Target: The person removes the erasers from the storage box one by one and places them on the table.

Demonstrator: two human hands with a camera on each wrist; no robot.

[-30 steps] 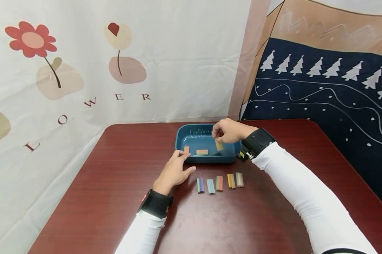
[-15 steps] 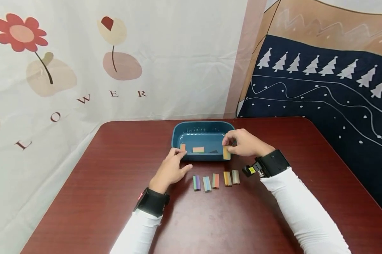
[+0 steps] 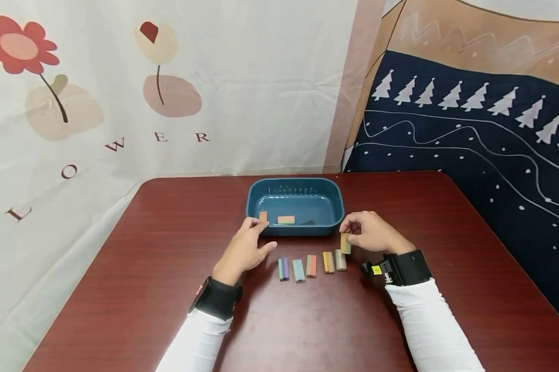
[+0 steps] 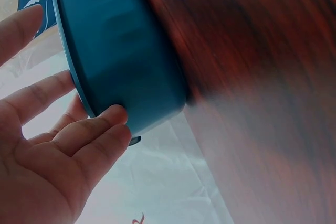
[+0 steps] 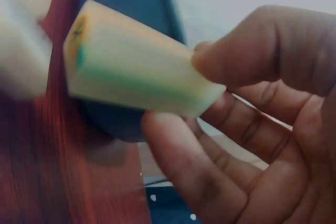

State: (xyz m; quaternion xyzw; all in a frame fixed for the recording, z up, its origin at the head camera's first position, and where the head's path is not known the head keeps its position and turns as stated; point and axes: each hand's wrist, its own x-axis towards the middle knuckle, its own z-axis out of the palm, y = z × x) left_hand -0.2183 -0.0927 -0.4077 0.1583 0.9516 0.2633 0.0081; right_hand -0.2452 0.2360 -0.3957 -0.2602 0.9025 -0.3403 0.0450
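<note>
My right hand (image 3: 374, 231) pinches a small pale yellow-and-green block (image 5: 136, 64) between thumb and fingers, just off the basin's right front corner. In the head view the block hangs above the right end of a row of similar blocks. My left hand (image 3: 243, 250) rests its fingertips on the front left rim of the blue basin (image 3: 298, 231); its thumb stands apart. In the left wrist view, some fingertips touch the outer wall and others reach over the rim. Inside the basin lie an orange block (image 3: 263, 215) and an orange-and-green block (image 3: 286, 219).
On the reddish-brown table (image 3: 168, 299), in front of the basin, lie a purple-and-green block (image 3: 283, 269), a light blue block (image 3: 298, 270), a red-and-green block (image 3: 311, 265), an orange-yellow block (image 3: 328, 262) and a greyish block (image 3: 340, 260). A printed curtain (image 3: 242, 103) hangs behind.
My right hand has carried the yellow block up out of the basin, over its right end and toward the table row. The left hand stays at the rim.
</note>
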